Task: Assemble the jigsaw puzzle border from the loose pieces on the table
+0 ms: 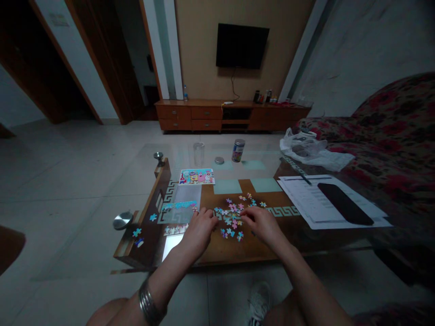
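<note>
Loose jigsaw puzzle pieces (234, 223) in pink, blue and yellow lie scattered on the glass coffee table between my hands. My left hand (203, 222) rests left of the pile, its fingers curled down and closed; whatever may be under them is hidden. At the pile's right side, my right hand (261, 222) has thumb and index finger pinched at a small puzzle piece. Left of my left hand are a joined strip of blue pieces (180, 205) and a joined row of pale pieces (176, 230). A cartoon picture card (196, 176) lies beyond them.
A clear jar (199, 154), a round lid (219, 160) and a printed tin (238, 151) stand farther back. At right are papers (306, 199), a black phone (345, 203) and a plastic bag (312, 149). Several stray pieces (137, 232) lie near the left edge.
</note>
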Action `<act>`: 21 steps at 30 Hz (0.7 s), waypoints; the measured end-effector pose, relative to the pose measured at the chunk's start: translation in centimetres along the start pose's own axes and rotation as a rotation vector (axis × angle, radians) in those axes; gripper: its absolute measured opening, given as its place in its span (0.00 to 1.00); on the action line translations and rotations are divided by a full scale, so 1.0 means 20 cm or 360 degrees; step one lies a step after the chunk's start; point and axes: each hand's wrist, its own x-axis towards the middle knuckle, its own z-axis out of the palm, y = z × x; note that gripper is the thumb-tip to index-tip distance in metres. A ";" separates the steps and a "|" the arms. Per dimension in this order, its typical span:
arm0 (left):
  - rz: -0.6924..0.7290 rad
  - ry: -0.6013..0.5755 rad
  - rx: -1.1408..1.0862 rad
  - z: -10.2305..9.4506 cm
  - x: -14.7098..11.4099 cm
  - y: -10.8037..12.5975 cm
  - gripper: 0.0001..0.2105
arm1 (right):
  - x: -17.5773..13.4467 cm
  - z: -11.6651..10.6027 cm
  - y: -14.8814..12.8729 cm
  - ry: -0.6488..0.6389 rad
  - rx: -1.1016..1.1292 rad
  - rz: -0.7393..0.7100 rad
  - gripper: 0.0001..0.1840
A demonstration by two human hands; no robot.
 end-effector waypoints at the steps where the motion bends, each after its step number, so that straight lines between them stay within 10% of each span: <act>1: -0.0010 0.0001 0.0004 0.01 0.01 -0.01 0.14 | 0.00 0.00 0.00 0.0007 -0.0003 -0.0004 0.09; 21: -0.0151 0.0077 0.0003 -0.01 -0.04 -0.05 0.07 | 0.02 0.02 0.04 0.0011 0.0011 -0.0054 0.09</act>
